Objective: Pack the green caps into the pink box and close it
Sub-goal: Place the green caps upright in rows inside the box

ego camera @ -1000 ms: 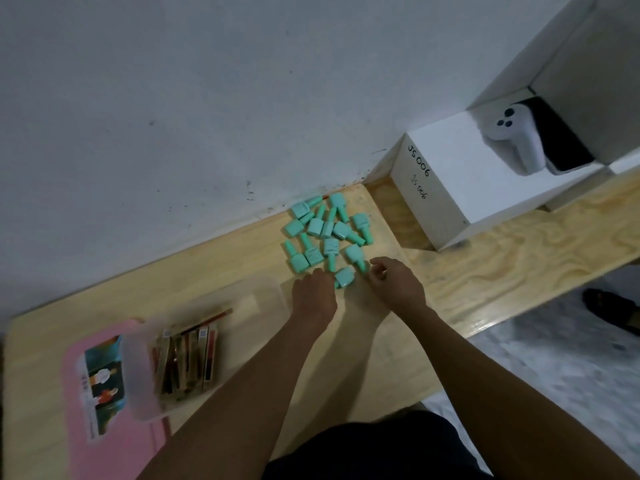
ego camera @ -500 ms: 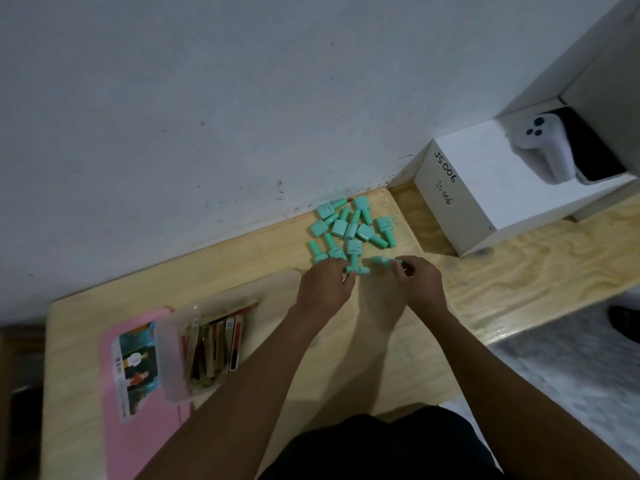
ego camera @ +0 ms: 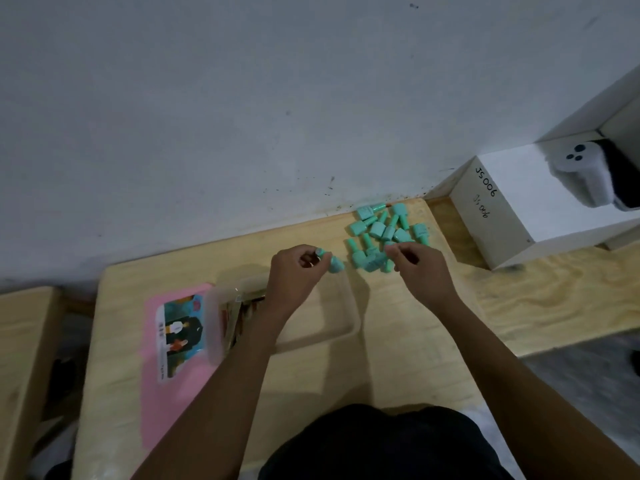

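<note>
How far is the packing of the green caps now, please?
Early stage. No green caps show in the clear box beside its pink lid; it seems to hold only some packets. The left hand holds one cap; the right hand reaches into the pile of caps by the wall. Left: pack the pile, close the box.
</note>
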Demonstrator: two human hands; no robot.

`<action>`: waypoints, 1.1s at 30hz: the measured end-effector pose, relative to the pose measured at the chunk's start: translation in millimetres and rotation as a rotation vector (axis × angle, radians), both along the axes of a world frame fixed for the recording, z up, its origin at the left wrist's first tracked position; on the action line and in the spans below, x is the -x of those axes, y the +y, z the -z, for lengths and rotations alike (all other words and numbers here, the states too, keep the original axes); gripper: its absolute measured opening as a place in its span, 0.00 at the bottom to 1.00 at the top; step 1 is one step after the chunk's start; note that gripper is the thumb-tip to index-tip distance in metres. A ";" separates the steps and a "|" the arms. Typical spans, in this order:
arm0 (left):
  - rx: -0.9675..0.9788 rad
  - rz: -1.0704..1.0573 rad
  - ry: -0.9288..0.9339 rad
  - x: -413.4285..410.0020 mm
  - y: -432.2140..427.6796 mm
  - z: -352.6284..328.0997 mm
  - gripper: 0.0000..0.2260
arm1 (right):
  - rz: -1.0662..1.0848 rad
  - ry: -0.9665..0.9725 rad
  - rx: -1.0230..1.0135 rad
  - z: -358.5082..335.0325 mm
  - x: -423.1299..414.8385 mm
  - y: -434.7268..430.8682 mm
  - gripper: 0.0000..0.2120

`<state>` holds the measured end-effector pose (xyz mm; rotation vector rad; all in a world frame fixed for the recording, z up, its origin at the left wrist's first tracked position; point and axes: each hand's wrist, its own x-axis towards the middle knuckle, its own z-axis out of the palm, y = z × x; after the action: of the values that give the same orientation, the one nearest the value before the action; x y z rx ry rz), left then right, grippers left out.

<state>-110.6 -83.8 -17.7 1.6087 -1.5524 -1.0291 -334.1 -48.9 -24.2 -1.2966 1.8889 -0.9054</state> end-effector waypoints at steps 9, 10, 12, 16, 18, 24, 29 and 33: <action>-0.008 -0.179 0.007 -57.7 20.1 12.0 0.05 | -0.227 0.439 0.044 12.5 -65.6 -9.8 0.11; -0.024 -0.179 0.004 -60.1 22.1 15.0 0.04 | -0.238 0.467 0.066 15.9 -69.0 -11.3 0.11; -0.052 -0.176 0.029 -61.7 25.3 20.6 0.05 | -0.258 0.495 0.087 25.0 -72.7 -14.6 0.12; -0.068 -0.179 0.022 -57.4 29.7 24.6 0.06 | -0.297 0.582 0.101 43.1 -77.8 -17.2 0.11; -0.088 -0.174 0.030 -53.4 30.7 27.4 0.05 | -0.313 0.642 0.135 51.1 -79.2 -17.3 0.09; -0.131 -0.149 0.032 -38.1 30.4 36.9 0.06 | -0.275 0.776 0.139 59.1 -84.8 -16.2 0.08; -0.151 -0.146 0.025 -27.7 27.8 44.3 0.05 | -0.240 0.784 0.122 60.7 -87.4 -18.9 0.08; -0.181 -0.156 -0.010 -22.0 27.4 52.6 0.08 | -0.227 0.768 0.106 61.5 -90.5 -17.1 0.08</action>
<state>-88.6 -56.4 -70.3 1.8282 -1.3476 -1.1027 -243.6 -66.1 -85.6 -2.0814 2.1844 -0.4084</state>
